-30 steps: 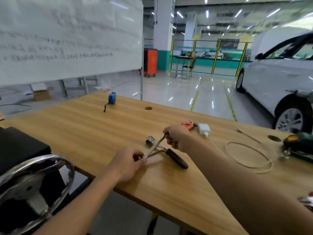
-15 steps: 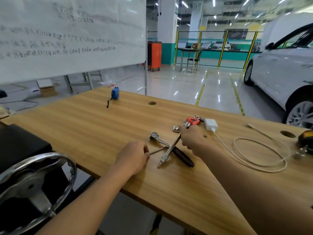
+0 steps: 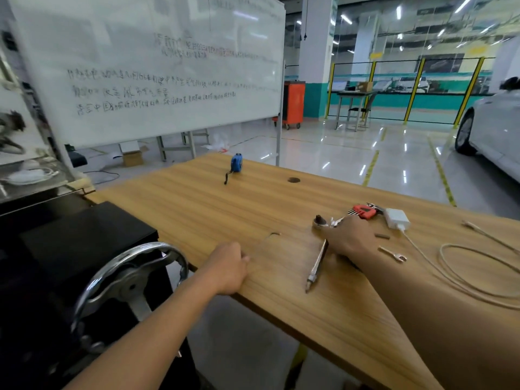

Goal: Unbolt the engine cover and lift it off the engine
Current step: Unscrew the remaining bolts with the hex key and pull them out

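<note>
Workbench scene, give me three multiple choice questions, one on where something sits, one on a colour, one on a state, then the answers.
1. Where is the tape measure?
A. far side of the table
B. under the right hand
C. on the floor

2. What colour is the hex key set's holder?
A. green
B. red
C. yellow

3. What is the extension bar doing?
A. held by the left hand
B. standing upright
C. lying loose on the table

Answers: 1 A, it stands near the far edge. 2 B, the holder is red. 3 C, neither the left hand nor the right hand grips it.
</note>
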